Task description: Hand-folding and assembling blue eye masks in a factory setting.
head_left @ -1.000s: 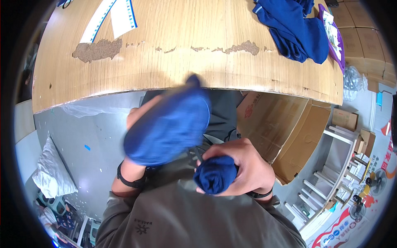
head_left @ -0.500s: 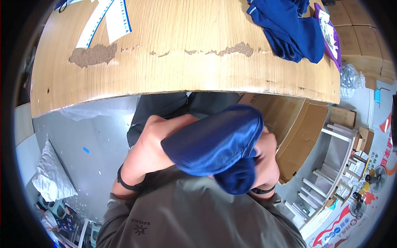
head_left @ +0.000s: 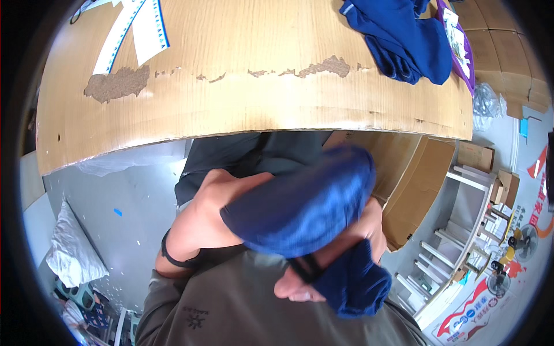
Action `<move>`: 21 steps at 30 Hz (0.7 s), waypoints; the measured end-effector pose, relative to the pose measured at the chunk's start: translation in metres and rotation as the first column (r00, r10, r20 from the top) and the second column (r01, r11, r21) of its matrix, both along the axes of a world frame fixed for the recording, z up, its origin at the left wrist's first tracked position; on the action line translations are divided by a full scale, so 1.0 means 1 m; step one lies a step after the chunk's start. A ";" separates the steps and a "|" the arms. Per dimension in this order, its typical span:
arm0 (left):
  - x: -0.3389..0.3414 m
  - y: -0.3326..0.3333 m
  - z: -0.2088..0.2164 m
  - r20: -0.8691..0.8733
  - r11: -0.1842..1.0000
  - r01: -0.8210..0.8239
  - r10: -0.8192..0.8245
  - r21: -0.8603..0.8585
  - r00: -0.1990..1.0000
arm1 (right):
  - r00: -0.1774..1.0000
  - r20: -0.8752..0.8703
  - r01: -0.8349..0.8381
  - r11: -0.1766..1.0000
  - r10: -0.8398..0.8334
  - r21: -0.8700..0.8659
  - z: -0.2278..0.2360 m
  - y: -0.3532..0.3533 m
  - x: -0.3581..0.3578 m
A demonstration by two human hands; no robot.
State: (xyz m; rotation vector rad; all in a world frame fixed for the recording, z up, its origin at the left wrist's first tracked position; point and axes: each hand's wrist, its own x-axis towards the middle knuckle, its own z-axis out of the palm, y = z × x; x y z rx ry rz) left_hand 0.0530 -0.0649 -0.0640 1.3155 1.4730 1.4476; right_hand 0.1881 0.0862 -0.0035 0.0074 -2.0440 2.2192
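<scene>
A dark blue cloth [head_left: 306, 202], smooth and puffed into a rounded, tube-like shape, is held up in front of my body, blurred by motion. My left hand [head_left: 210, 202] is at its left end, the fingers largely hidden behind the fabric. On the right, my right hand [head_left: 369, 228] is closed at the cloth, partly covered by it. A second bunched part of blue fabric [head_left: 358, 282] hangs below, near my right sleeve. Some bare skin and a dark strip show beside it; I cannot tell which part of a hand this is.
Ahead is a wooden table [head_left: 242, 106] with chipped veneer. On it lie another blue cloth [head_left: 398, 46], white printed strips [head_left: 147, 34] and a purple tray [head_left: 468, 83]. An open cardboard box [head_left: 418, 193] stands below right. A white sack [head_left: 72, 248] rests on the floor.
The lower bunched part of the blue fabric has swung down and to the right. The larger part stays raised. The view has shifted slightly.
</scene>
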 end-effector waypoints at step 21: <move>0.004 -0.006 0.011 0.215 0.972 0.206 -0.227 0.117 0.950 | 0.991 -0.080 0.129 0.897 -0.105 0.422 0.007 0.013 -0.001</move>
